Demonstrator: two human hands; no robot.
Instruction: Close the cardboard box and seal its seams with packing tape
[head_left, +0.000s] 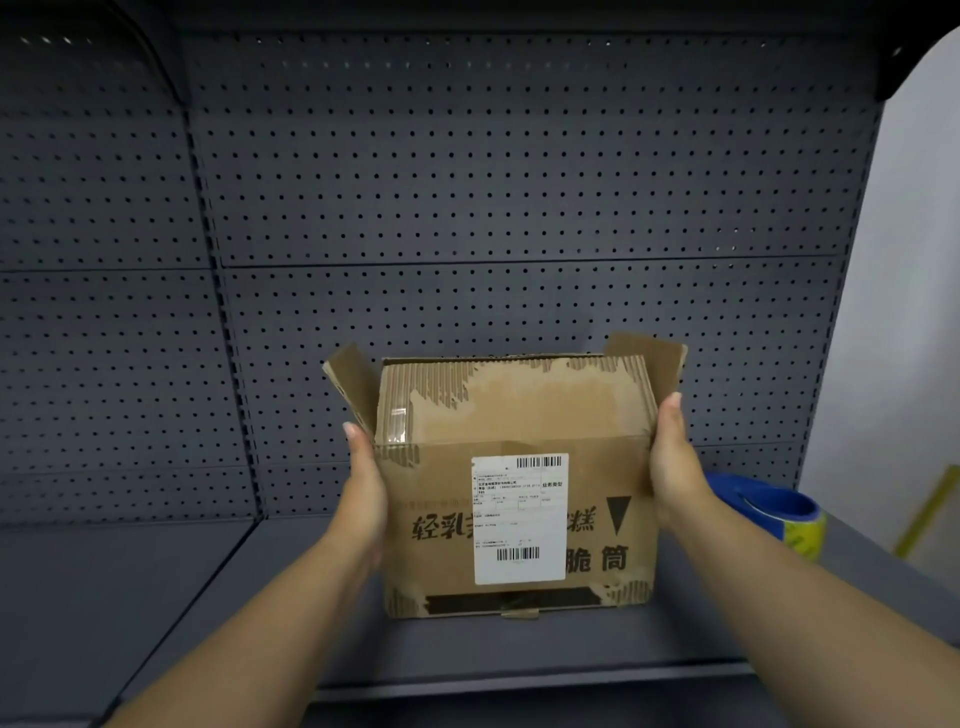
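While the worn brown cardboard box (441, 566) with its white label sits on the dark grey metal shelf (208, 597), one wide flap (519, 400) lies over the top and two end flaps (350, 384) stand up; no fresh tape shows, so sealing remains; the left hand (366, 488) and right hand (675, 467) press its sides, fingers straight; the blue tape dispenser (763, 512) waits nearby, untouched.

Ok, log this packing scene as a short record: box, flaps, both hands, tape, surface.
box: cardboard box on the shelf, white shipping label on near face
flaps: left flap and right flap stand up; top flap lies folded over
left hand: flat against box's left side
right hand: flat against box's right side
tape: blue tape dispenser on shelf, right of box, untouched
surface: dark grey shelf, pegboard behind
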